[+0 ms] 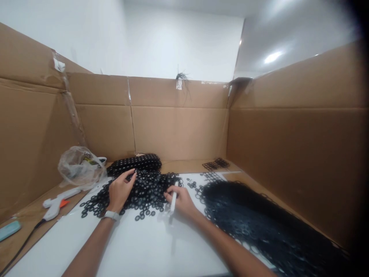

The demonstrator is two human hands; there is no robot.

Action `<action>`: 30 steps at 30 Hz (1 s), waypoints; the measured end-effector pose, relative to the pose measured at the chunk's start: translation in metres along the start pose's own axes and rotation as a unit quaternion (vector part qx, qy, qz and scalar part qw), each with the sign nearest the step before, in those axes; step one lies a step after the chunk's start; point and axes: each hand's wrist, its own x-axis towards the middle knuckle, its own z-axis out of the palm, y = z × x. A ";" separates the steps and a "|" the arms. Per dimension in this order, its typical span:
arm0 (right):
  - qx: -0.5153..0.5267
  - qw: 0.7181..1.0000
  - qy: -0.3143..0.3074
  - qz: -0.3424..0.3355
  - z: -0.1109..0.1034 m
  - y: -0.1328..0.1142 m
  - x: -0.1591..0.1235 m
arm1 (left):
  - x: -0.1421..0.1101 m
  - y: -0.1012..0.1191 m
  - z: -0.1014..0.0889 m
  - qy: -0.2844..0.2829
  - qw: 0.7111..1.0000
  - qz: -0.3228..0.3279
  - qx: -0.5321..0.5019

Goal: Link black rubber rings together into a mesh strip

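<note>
A heap of small loose black rings (144,190) lies on a white sheet (138,246). My left hand (119,190) rests on the heap's left part, fingers stretched over the rings; a watch sits on that wrist. My right hand (180,202) is closed round a thin white stick (173,200), its tip at the heap's right edge. A large mat of linked black rings (259,223) spreads to the right of that hand. A folded black ring mesh (135,163) lies behind the heap.
Cardboard walls (178,127) enclose the work area on three sides. A white glue gun (57,204) and a crumpled plastic bag (79,167) lie at the left. A pale blue object (8,230) sits at the far left. A small linked patch (216,164) lies near the back right.
</note>
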 end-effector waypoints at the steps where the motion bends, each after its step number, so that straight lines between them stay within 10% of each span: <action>1: -0.002 1.000 0.001 -0.001 0.000 0.000 0.000 | 0.000 0.000 0.000 0.000 1.000 0.003 0.000; 30: -0.004 1.000 -0.006 0.004 -0.001 -0.006 -0.003 | -0.002 0.010 -0.004 0.045 0.996 0.062 -0.034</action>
